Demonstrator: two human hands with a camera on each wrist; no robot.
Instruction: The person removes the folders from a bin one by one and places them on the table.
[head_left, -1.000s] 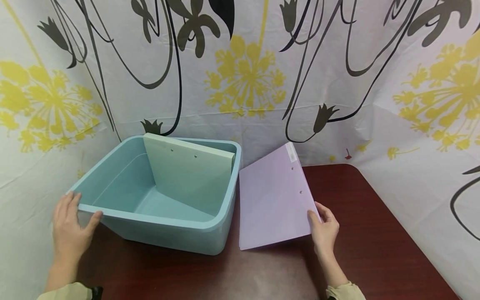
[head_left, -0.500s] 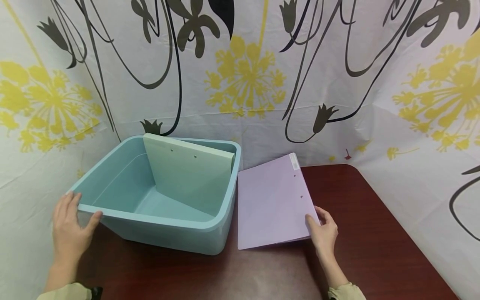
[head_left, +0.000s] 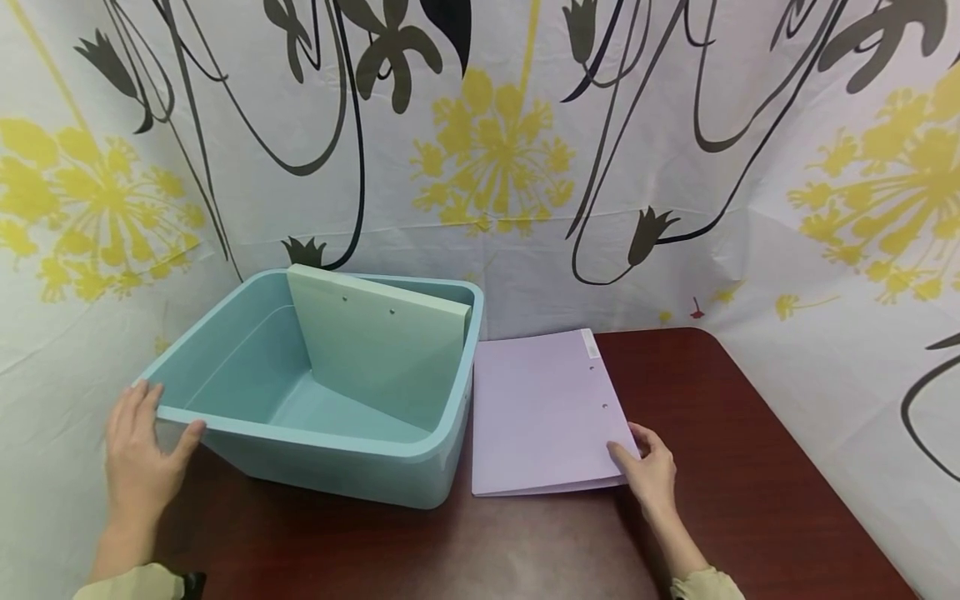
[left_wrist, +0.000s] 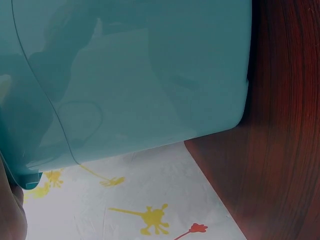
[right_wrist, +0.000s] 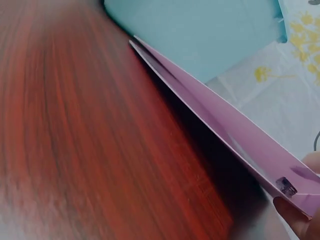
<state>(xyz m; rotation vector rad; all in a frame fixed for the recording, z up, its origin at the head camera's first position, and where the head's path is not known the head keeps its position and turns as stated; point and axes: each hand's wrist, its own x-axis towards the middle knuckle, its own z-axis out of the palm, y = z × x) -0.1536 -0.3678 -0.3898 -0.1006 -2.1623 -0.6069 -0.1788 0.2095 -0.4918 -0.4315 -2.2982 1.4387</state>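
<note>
In the head view my left hand grips the near left corner of a light blue plastic storage bin, fingers over the rim and thumb along the front lip. A pale green file folder stands on edge inside the bin, leaning at its right end. My right hand pinches the right edge of a lilac file folder, thumb on its cover and fingers underneath. That edge is raised over the table, while the left side lies down by the bin. Seen from the right wrist, the folder's covers gape slightly, showing a dark metal clip inside.
Both the bin and the lilac folder are on a dark red wooden table. White cloth printed with yellow and grey flowers hangs behind and at the sides. The table's rounded far right corner lies beyond the folder.
My right hand has lowered the lilac folder from a steep tilt to nearly flat, its far edge dropping toward the table. The left hand, bin and green folder have stayed put.
</note>
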